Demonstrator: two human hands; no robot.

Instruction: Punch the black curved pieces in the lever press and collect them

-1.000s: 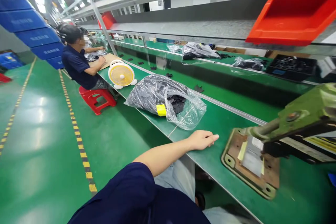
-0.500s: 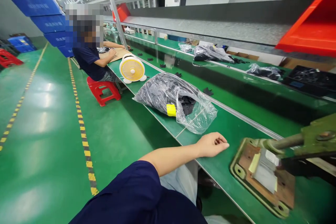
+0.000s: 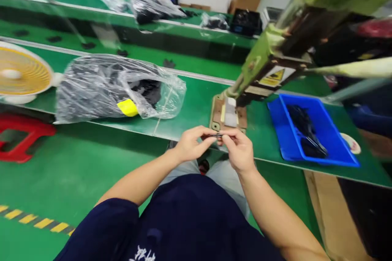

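Between the fingertips of both hands is a small black part point(image 3: 217, 135), too small and blurred to name further. My left hand point(image 3: 196, 142) pinches its left end. My right hand point(image 3: 240, 149) pinches the other end, thumb and forefinger together. Both hands are just in front of the base plate point(image 3: 216, 116) of a green hand press point(image 3: 266, 59), over the table's front edge. To the left lies a clear plastic bag point(image 3: 94, 85) of black parts, its mouth open towards the press and a yellow label point(image 3: 128, 107) on it.
A blue bin point(image 3: 318, 130) with black pieces stands right of the press. A yellow and white fan point(image 3: 24, 73) is at the far left, above a red stool point(image 3: 24, 136). Behind runs a green belt with scattered black parts; bags and a black tray point(image 3: 245, 22) sit beyond.
My view has swung right and down from the aisle and co-worker to the press. My left hand has moved to the press front, and my right hand has come into view; both hold the black part.
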